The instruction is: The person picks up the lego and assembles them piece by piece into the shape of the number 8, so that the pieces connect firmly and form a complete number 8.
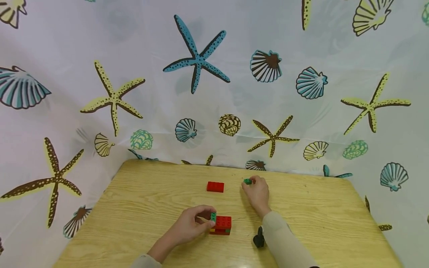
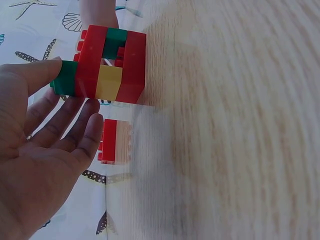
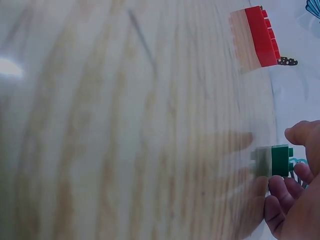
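Near the front of the table stands a stack of toy building bricks: a red brick (image 1: 223,222) on top, a yellow brick (image 2: 109,82) and a green one in the middle layer, and red below. My left hand (image 1: 187,227) pinches a small green brick (image 2: 65,78) on top of the stack's left end, thumb at its near side and fingers at its far side. Farther back, my right hand (image 1: 259,191) reaches over a second small green brick (image 3: 281,161) lying on the table. Thumb and fingers are spread around that brick, with a gap showing at the thumb.
A loose red brick (image 1: 215,187) lies on the wooden table (image 1: 154,186), left of the right hand. A small black object (image 1: 259,238) sits beside the right forearm. A white curtain (image 1: 214,96) printed with starfish and shells surrounds the table's back and sides.
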`<state>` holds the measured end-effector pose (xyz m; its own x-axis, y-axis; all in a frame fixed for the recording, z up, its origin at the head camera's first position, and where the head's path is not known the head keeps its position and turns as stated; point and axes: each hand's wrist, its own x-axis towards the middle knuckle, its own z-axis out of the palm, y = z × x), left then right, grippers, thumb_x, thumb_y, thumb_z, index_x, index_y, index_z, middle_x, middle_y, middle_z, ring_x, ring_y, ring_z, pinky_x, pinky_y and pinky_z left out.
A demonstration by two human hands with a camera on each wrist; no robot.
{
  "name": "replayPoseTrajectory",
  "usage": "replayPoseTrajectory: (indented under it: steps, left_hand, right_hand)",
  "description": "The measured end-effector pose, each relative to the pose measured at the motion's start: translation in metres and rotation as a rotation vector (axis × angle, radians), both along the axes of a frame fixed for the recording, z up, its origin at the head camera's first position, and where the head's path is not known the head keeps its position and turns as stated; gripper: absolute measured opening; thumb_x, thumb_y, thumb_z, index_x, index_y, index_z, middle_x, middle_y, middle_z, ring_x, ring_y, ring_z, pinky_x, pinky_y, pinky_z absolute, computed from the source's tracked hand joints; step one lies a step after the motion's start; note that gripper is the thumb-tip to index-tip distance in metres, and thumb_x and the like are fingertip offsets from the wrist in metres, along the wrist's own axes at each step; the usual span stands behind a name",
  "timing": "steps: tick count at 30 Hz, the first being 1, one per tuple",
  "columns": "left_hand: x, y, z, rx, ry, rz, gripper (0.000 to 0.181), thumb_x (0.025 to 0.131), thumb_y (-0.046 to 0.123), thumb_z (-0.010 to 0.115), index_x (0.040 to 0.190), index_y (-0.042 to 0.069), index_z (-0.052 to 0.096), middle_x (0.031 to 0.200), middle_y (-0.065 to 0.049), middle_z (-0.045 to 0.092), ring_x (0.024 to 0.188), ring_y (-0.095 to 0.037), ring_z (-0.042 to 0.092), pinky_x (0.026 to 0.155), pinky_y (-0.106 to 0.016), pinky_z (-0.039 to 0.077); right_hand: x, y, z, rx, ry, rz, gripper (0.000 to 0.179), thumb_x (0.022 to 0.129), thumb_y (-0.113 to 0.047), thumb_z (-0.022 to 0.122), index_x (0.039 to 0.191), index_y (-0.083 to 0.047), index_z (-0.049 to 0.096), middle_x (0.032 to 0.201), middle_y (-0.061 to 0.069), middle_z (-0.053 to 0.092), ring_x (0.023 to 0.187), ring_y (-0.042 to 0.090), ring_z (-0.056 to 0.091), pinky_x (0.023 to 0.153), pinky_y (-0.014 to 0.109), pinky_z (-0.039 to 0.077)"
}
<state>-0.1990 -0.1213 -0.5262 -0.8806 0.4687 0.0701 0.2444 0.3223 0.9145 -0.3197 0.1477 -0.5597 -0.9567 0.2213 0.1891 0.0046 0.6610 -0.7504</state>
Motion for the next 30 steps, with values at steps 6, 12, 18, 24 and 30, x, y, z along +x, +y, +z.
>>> replayPoseTrajectory:
  steps: [6, 12, 18, 24, 30]
  left_hand:
    - [0.0001, -0.0002, -0.0005, -0.005, 0.004, 0.004, 0.039, 0.101, 0.027, 0.073, 0.132, 0.004, 0.068, 0.119, -0.006, 0.074, 0.108, -0.021, 0.070, 0.085, -0.024, 0.057]
    - [0.0009, 0.0001, -0.0005, -0.008, 0.004, 0.009, 0.039, 0.102, 0.026, 0.072, 0.134, 0.004, 0.067, 0.120, -0.007, 0.074, 0.107, -0.021, 0.070, 0.085, -0.024, 0.057]
    - [0.0024, -0.0002, 0.0006, -0.010, 0.010, 0.011, 0.039, 0.102, 0.025, 0.071, 0.134, 0.004, 0.067, 0.120, -0.007, 0.074, 0.107, -0.024, 0.071, 0.085, -0.024, 0.057]
    - [0.0035, -0.0003, 0.0019, -0.006, 0.005, 0.006, 0.039, 0.103, 0.025, 0.071, 0.134, 0.003, 0.066, 0.120, -0.009, 0.074, 0.108, -0.026, 0.071, 0.085, -0.023, 0.057]
    - [0.0034, -0.0006, 0.0023, -0.008, 0.002, 0.006, 0.039, 0.103, 0.025, 0.071, 0.135, 0.003, 0.066, 0.121, -0.009, 0.073, 0.108, -0.027, 0.071, 0.086, -0.024, 0.057]
  right_hand:
    - [-0.0005, 0.0008, 0.0024, 0.028, 0.005, 0.011, 0.031, 0.094, -0.024, 0.078, 0.115, -0.003, 0.072, 0.116, 0.020, 0.067, 0.104, 0.038, 0.065, 0.091, 0.053, 0.055]
    - [-0.0004, 0.0016, 0.0037, 0.036, -0.001, 0.022, 0.030, 0.095, -0.022, 0.077, 0.117, -0.002, 0.072, 0.117, 0.019, 0.070, 0.107, 0.038, 0.067, 0.094, 0.053, 0.055]
    - [-0.0013, 0.0011, 0.0025, 0.025, -0.004, 0.023, 0.028, 0.095, -0.022, 0.077, 0.114, -0.002, 0.071, 0.116, 0.019, 0.071, 0.106, 0.037, 0.068, 0.093, 0.053, 0.055]
    - [-0.0029, 0.0020, 0.0006, 0.017, 0.018, 0.014, 0.023, 0.094, -0.021, 0.077, 0.108, -0.003, 0.071, 0.111, 0.017, 0.073, 0.102, 0.036, 0.069, 0.090, 0.051, 0.056]
    - [-0.0032, 0.0028, -0.0001, -0.003, 0.001, 0.025, 0.028, 0.094, -0.020, 0.075, 0.115, -0.002, 0.070, 0.112, 0.018, 0.072, 0.102, 0.035, 0.069, 0.091, 0.051, 0.056]
